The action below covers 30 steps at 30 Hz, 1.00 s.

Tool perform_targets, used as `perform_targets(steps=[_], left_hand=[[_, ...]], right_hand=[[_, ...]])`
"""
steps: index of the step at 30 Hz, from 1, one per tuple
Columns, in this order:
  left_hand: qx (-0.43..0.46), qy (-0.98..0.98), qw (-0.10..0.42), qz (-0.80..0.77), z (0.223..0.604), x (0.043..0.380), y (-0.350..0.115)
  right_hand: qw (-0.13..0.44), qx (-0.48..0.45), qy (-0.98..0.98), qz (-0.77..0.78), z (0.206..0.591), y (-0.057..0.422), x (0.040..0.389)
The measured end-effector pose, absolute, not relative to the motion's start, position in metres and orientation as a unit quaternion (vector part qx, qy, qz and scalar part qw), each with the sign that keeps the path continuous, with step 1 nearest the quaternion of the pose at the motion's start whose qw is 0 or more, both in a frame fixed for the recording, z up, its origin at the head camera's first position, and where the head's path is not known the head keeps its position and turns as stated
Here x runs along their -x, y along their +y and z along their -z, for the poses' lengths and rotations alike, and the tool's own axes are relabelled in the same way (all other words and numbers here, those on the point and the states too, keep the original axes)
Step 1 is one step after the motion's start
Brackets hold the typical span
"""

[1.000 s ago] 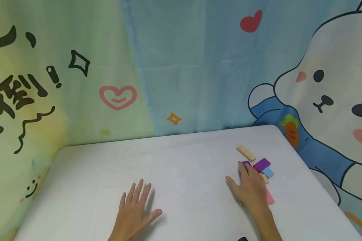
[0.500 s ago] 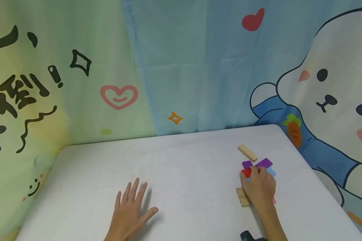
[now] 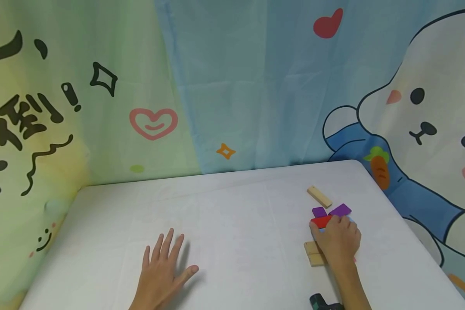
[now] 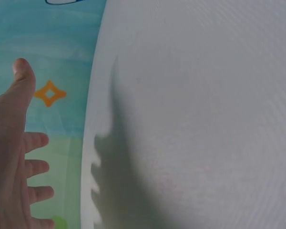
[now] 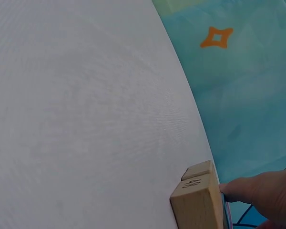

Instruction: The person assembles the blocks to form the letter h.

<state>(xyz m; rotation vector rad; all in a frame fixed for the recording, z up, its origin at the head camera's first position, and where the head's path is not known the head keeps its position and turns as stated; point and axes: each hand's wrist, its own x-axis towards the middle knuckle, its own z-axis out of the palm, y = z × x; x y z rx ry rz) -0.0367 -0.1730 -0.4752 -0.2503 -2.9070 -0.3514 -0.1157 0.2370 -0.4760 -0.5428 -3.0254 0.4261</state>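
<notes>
Although the right hand (image 3: 338, 241) is seen stretched over the blocks a second earlier, its fingers are now bent down among them; whether a block is gripped cannot be told. By this shift more of the red block (image 3: 320, 221) is uncovered, just beside the thumb, and two wooden blocks (image 3: 314, 254) are exposed near the wrist. Beyond the red block, two purple blocks (image 3: 342, 210) are seen, with another wooden block (image 3: 319, 197) set farther off, all at the right of the white surface (image 3: 236, 232). The left hand (image 3: 159, 271) is held well apart, fingers spread and nothing grasped; in its wrist view a shadow is cast below. By this judgement, one-handed handling of the blocks is under way, with no block visibly lifted clear.
</notes>
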Motion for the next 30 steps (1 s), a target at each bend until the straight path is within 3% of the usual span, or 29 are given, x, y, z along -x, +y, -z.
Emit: perform_targets(steps=[12, 22, 30], left_hand=[[0.077, -0.985, 0.104, 0.110, 0.479, 0.036, -0.179], [0.085, -0.983, 0.135, 0.094, 0.479, 0.035, -0.181], [0.093, -0.979, 0.142, 0.110, 0.477, 0.031, -0.183]], right_hand=[[0.018, 0.192, -0.969, -0.155, 0.475, 0.239, 0.121], [0.079, 0.167, -0.965, -0.188, 0.459, 0.210, 0.111], [0.004, 0.069, -0.956, -0.284, 0.462, 0.155, 0.104]])
